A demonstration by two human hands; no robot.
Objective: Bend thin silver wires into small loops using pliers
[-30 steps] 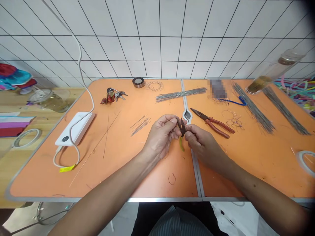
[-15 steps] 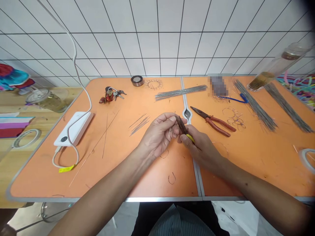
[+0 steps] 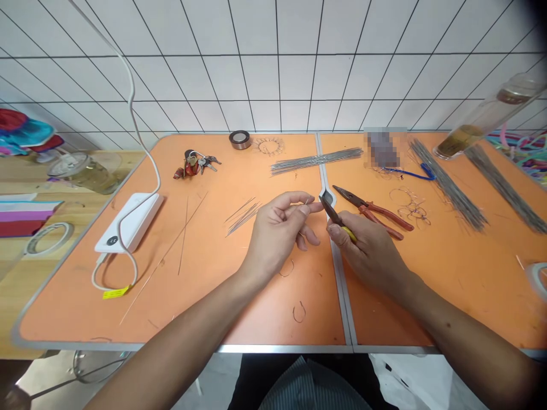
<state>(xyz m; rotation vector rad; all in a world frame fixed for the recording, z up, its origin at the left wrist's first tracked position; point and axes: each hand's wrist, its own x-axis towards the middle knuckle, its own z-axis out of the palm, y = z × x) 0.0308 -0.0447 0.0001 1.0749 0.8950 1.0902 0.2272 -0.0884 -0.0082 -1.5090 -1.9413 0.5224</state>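
My left hand (image 3: 284,225) pinches a thin wire (image 3: 306,200) between thumb and forefinger; only a short bit of it shows. Close beside it, my right hand (image 3: 367,245) is wrapped round small pliers with yellow handles (image 3: 335,216), their dark jaws pointing up and left near my left fingertips. A second pair of pliers with red handles (image 3: 371,210) lies on the table just beyond my right hand. Cut straight wires (image 3: 243,217) lie left of my left hand. Below the hands are bent wire pieces (image 3: 299,312).
A bundle of long wires (image 3: 316,160) lies at the back, more wire bundles (image 3: 448,185) at the right. Tape (image 3: 239,139), keys (image 3: 199,163) and a white power bank (image 3: 128,222) with a cable are to the left. A glass bottle (image 3: 482,119) stands back right.
The pliers in my right hand have moved right, away from my left fingertips. My left hand has turned, its fingers now spread further while still pinching the wire.
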